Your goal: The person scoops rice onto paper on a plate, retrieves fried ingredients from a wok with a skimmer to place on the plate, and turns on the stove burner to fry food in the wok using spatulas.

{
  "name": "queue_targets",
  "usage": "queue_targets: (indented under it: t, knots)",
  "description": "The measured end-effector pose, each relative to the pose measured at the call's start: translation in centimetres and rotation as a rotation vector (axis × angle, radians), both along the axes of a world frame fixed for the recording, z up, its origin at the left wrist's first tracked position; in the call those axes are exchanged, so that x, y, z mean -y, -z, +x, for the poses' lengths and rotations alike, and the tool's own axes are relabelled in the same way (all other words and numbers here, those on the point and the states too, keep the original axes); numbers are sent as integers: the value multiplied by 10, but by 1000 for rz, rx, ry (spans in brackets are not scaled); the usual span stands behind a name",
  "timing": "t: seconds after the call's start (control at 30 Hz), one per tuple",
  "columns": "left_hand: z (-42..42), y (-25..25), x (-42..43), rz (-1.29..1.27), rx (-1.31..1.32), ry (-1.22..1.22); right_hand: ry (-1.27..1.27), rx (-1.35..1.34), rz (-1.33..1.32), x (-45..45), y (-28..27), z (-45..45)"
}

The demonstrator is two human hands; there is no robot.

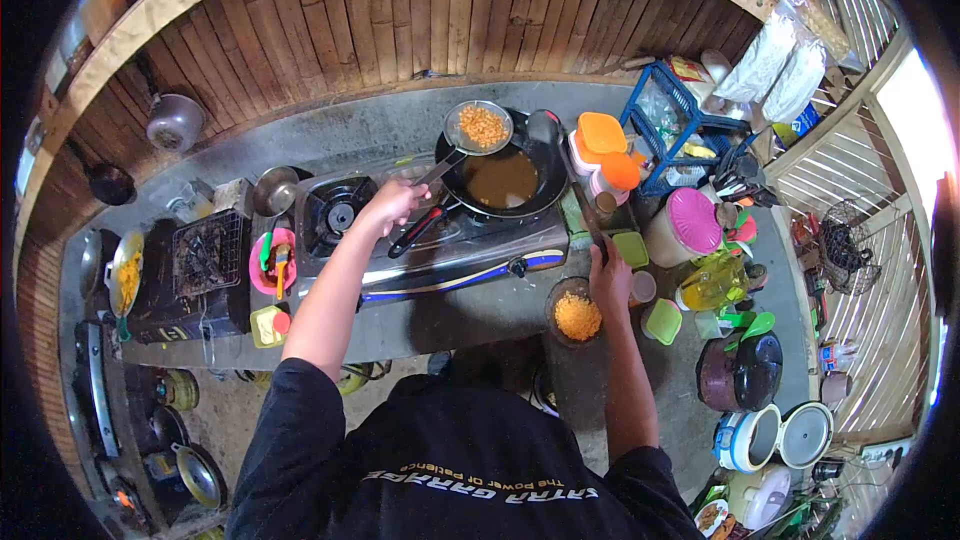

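My left hand [397, 204] is closed round the handle of a round strainer [482, 128], which holds orange-brown fried pieces above the far-left part of a black wok [553, 172]. Brown oil [500, 178] lies in the wok, which sits on the stove's right side. Its red-and-black handle [418, 230] points toward me, below my left hand. My right hand [609, 278] grips the handle of a dark spatula [568, 162], whose head is near the wok's right rim. Close to that hand stands a dark bowl [561, 334] of orange shreds [578, 317].
An empty burner [340, 214] and a pink bowl [262, 262] with utensils are on the left. Right of the wok stand orange-lidded containers [601, 133], a pink-lidded tub [692, 221], an oil jug [708, 285] and a blue rack [668, 130]. A bamboo wall [400, 10] rises behind the stove.
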State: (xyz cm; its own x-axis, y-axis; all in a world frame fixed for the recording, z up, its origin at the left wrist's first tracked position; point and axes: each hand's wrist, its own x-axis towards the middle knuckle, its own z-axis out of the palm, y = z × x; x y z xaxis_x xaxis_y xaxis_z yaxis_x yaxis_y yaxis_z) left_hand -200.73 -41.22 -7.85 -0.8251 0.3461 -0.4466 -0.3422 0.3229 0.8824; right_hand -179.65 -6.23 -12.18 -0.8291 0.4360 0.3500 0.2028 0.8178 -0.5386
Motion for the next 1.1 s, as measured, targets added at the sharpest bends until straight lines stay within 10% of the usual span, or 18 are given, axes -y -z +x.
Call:
queue_targets:
  t: [1.1]
  knots:
    - [8,-5,-14,-170,-35,131,-201,-22,203,14,-38,-5]
